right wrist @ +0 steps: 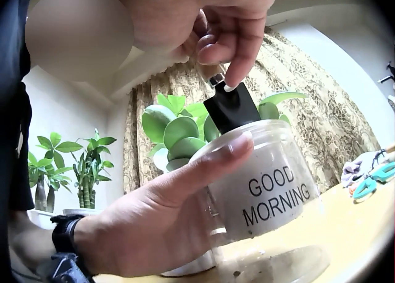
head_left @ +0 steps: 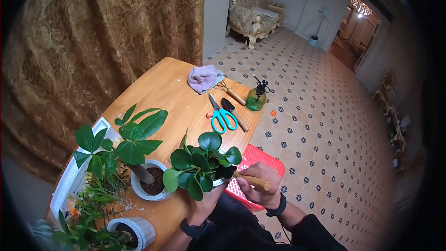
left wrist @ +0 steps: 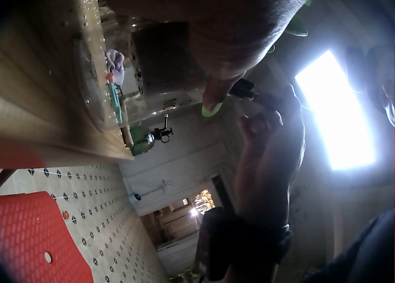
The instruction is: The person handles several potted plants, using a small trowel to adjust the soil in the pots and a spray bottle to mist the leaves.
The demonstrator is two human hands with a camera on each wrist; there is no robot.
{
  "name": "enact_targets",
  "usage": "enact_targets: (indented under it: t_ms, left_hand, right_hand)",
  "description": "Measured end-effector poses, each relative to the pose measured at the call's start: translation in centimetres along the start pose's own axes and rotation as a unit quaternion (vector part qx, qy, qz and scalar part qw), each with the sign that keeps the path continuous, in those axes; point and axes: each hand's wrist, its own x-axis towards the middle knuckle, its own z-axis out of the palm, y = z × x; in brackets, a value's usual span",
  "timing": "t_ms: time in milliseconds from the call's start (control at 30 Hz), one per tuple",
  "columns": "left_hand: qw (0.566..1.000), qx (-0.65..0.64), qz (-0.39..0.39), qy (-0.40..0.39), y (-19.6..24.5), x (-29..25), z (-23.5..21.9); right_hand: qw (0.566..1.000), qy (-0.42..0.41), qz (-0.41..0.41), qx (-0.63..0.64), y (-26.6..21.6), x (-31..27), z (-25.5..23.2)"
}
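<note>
My left hand [right wrist: 148,224] grips a clear pot [right wrist: 231,193] lettered "GOOD MORNING", its thumb lying along the rim. A plant with round, glossy green leaves [head_left: 200,161] grows in it. In the head view my right hand [head_left: 262,186] holds a small trowel by its wooden handle [head_left: 254,181]. The trowel's black blade [right wrist: 233,109] points down inside the pot rim, beside the leaves. Its tip is hidden behind the rim and thumb. The pot is held tilted over the near edge of the wooden table [head_left: 158,83].
Potted plants in white pots [head_left: 137,190] and cut greenery [head_left: 100,197] stand left. Farther along lie teal scissors [head_left: 224,120], another trowel [head_left: 236,115], a hand rake [head_left: 234,94] and a lilac cloth [head_left: 203,79]. A green spray bottle [head_left: 256,98] stands near the edge; a red stool [head_left: 265,158] is below.
</note>
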Motion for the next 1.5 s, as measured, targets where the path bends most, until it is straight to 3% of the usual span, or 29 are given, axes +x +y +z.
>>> enact_targets:
  t_ms: [100,200,300,500,567,633,700,767,833,967,1133,1400,1500]
  left_hand:
    - [0.997,0.066,0.045,0.003,0.0,0.0,-0.1]
    - [0.999,0.038,0.008,-0.009,1.6,0.5,0.0]
    - [1.0,0.006,0.025,-0.003,1.4,0.5,-0.1]
    - [0.997,0.062,0.039,-0.033,0.8,1.2,-1.1]
    - [1.0,0.005,0.023,-0.017,1.2,1.4,-1.0]
    - [0.999,0.018,0.016,-0.023,1.6,1.5,-1.2]
    - [0.998,0.045,-0.009,0.038,1.4,1.7,-1.1]
    - [0.999,-0.002,-0.015,0.031,0.9,1.9,-0.7]
    - [0.992,0.036,0.029,0.115,1.5,1.4,-0.2]
    - [0.993,0.049,0.018,0.106,2.2,1.7,-0.3]
    - [0.99,0.11,-0.001,0.093,-0.2,2.0,-0.8]
    - [0.973,0.183,0.049,0.129,-0.6,4.4,-0.7]
    - [0.987,0.109,0.009,0.114,0.8,5.7,-0.3]
  right_hand:
    - [1.0,0.018,0.012,0.014,0.0,-0.1,0.0]
    - [0.999,0.009,0.025,0.026,-0.3,0.0,-0.7]
    - [0.996,0.055,0.043,0.051,-0.4,-0.3,-1.1]
    - [0.981,0.1,0.104,0.133,-0.1,-1.5,-1.7]
    - [0.934,0.167,0.203,0.242,0.1,-2.3,-1.6]
    - [0.93,0.178,0.201,0.25,0.7,-2.3,-1.7]
    - [0.913,0.207,0.222,0.273,1.2,-2.4,-2.2]
    - [0.913,0.206,0.222,0.275,1.8,-2.5,-2.8]
    - [0.91,0.227,0.243,0.247,2.3,-2.8,-2.9]
    - [0.89,0.231,0.279,0.278,3.4,-3.6,-3.2]
    - [0.843,0.255,0.324,0.344,3.8,-4.9,-2.8]
    - [0.855,0.248,0.33,0.314,4.6,-5.9,-3.8]
    - [0.86,0.24,0.337,0.299,5.0,-5.8,-4.3]
